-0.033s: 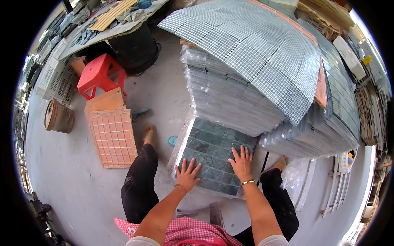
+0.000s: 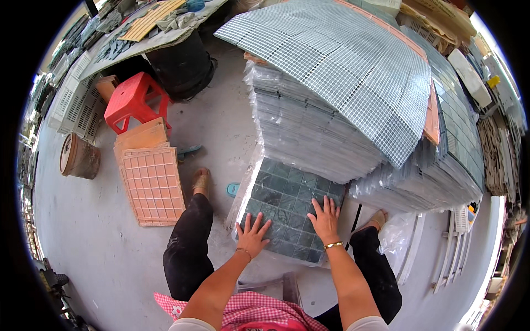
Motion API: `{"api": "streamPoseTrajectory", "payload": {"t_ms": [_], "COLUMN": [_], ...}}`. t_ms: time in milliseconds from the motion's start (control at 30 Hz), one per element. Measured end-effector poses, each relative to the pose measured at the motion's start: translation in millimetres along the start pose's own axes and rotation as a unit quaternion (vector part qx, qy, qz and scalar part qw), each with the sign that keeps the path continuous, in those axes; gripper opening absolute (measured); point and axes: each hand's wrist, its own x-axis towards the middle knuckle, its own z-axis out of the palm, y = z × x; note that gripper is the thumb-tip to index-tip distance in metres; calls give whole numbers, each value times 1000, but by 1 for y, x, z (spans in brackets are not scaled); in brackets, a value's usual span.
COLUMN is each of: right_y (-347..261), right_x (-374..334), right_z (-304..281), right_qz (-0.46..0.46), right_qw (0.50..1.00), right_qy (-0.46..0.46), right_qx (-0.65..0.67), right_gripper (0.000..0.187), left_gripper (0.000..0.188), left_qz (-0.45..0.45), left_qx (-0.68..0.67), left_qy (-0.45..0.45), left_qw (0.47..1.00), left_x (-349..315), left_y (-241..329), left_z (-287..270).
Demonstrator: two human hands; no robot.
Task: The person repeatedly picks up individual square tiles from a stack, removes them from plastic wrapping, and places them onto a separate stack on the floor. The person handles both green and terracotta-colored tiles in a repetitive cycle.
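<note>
A dark green stone mosaic tile sheet lies face up between my feet, on top of a low stack edged with clear plastic. My left hand rests on its near left part, fingers spread. Flat near its right edge is my right hand, also with fingers apart. Neither hand grips anything; both palms are turned down toward the tiles. Just beyond stands a tall stack of plastic-layered tile sheets, touching or nearly touching the far edge of the low one. Mesh-backed sheets cover that tall stack.
Orange gridded trays lie on the floor at left, beside a red stool and a bucket. A worktable with tile pieces stands far left. More tile stacks and a white slatted rack are at right.
</note>
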Motion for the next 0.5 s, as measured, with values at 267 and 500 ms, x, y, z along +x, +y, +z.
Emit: {"api": "streamPoseTrajectory", "payload": {"t_ms": [267,500], "right_y": [-31,-86], "right_x": [24,40], "right_z": [-76,-235], "right_qz": [-74,-104], "right_qw": [973,661], "right_qy": [104,54], "right_qx": [192,741], "right_gripper": [47,59], "left_gripper": [63,61], "left_qz": [-6,13], "left_qx": [-31,-101], "left_qy": [17,5], "left_qw": [999,995], "left_x": [-1,-12], "left_y": [4,34], "left_z": [-13,-57]}}
